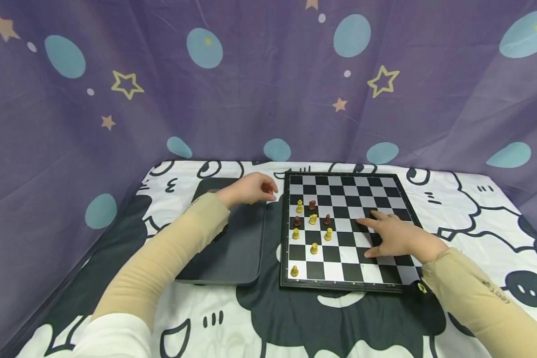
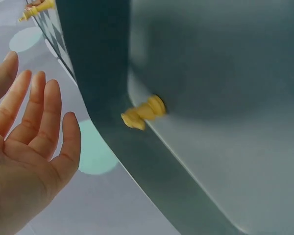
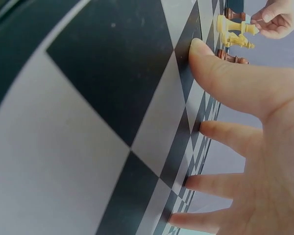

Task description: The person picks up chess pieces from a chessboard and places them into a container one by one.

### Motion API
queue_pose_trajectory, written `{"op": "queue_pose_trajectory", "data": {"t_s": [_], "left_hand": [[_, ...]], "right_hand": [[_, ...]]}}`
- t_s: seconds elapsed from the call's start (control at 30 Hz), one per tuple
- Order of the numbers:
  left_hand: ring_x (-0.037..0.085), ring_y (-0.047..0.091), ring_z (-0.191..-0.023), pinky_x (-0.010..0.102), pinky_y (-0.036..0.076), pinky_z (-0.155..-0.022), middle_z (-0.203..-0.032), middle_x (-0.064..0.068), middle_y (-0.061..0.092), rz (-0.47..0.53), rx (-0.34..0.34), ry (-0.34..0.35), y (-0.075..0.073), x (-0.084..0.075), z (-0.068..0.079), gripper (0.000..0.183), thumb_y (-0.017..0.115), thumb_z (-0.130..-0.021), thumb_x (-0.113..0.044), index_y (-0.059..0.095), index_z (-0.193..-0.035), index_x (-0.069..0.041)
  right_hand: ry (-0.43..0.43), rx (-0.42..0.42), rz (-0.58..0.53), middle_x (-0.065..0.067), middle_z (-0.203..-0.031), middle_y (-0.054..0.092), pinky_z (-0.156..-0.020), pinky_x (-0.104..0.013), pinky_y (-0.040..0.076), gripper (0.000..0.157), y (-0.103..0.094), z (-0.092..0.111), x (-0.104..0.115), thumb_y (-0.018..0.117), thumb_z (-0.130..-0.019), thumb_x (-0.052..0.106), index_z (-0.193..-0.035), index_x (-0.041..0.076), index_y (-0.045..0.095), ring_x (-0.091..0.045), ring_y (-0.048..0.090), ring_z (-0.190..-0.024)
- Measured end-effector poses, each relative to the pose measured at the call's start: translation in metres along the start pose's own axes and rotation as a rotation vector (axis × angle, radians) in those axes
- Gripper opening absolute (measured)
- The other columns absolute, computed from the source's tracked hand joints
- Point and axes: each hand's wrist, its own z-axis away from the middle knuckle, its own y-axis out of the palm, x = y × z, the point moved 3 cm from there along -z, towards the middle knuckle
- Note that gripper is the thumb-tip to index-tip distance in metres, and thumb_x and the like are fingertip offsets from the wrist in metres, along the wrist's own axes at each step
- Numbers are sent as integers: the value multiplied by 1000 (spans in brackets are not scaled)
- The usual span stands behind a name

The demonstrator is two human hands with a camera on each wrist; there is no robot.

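In the head view my left hand (image 1: 250, 188) hovers over the right side of a dark tray (image 1: 232, 266), fingers loosely bent. The left wrist view shows its palm bare and nothing held. A yellow chess piece (image 2: 146, 111), apparently a knight, is by the tray's rim; the hand largely covers it from above. On the right, the fingers of my right hand (image 1: 396, 236) are spread, fingertips resting on a black-and-white chessboard (image 1: 360, 286). Several yellow pieces (image 1: 328, 234) and 3 brown pieces (image 1: 312, 204) stand on the board's left part, away from this hand.
Tray and board lie side by side on a cloth (image 1: 215, 323) with black-and-white cartoon prints, a narrow strip of it between them. Behind rises a purple curtain (image 1: 250, 99) patterned with stars and ovals. A small yellow tag (image 1: 422, 288) is at the board's near right corner.
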Motion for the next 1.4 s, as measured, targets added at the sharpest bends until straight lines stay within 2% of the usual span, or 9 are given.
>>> {"op": "queue_pose_trajectory", "data": {"t_s": [0.13, 0.37, 0.53, 0.67, 0.87, 1.13, 1.4], "left_hand": [[19, 62, -83, 28, 48, -73, -94, 12, 67, 13, 20, 24, 5, -8, -4, 23, 67, -88, -10, 66, -108, 3], [18, 59, -83, 28, 48, -73, -93, 9, 65, 17, 65, 46, 13, -25, -11, 26, 67, -89, -12, 65, -111, 1], [20, 62, -89, 29, 50, -79, -95, 10, 66, 25, 84, 47, 19, -32, -18, 30, 68, -88, -10, 63, -115, 1], [20, 62, -88, 27, 50, -80, -94, 10, 66, 33, 103, 43, 25, -34, -23, 31, 67, -88, -8, 62, -117, 0], [18, 61, -83, 26, 49, -75, -91, 10, 66, 14, 130, 39, 32, -35, -28, 28, 67, -87, -7, 64, -114, -1], [16, 60, -80, 25, 48, -72, -90, 9, 67, -48, 115, 21, 36, -36, -31, 23, 68, -87, -9, 67, -109, -3], [15, 56, -78, 25, 46, -71, -91, 8, 66, -66, 106, 14, 39, -37, -33, 20, 68, -88, -11, 69, -106, -4]], "right_hand": [[1, 4, -3, -35, -145, 27, -90, -74, 31, 90, 0, 0, 0, 77, -68, 55, -141, 14, 44, -65, 25, -125], [-9, 0, 4, -35, -145, 28, -91, -72, 33, 87, 0, -1, 0, 77, -71, 52, -141, 13, 44, -63, 28, -125], [-8, 7, 3, -36, -145, 27, -90, -72, 33, 88, -1, -3, -1, 76, -70, 53, -141, 13, 44, -63, 27, -125], [-4, 8, 5, -36, -145, 27, -90, -72, 33, 89, -1, -3, -2, 76, -70, 55, -141, 13, 44, -63, 27, -125], [-7, 4, 4, -36, -145, 27, -90, -73, 32, 89, 0, -2, -1, 77, -69, 54, -141, 13, 44, -64, 27, -125], [2, 8, -4, -35, -145, 27, -91, -73, 31, 88, 1, -2, 0, 77, -70, 54, -141, 14, 44, -64, 26, -126], [-4, 1, -7, -35, -145, 28, -91, -72, 32, 87, 0, -1, 1, 77, -70, 52, -141, 14, 45, -64, 27, -125]]}}
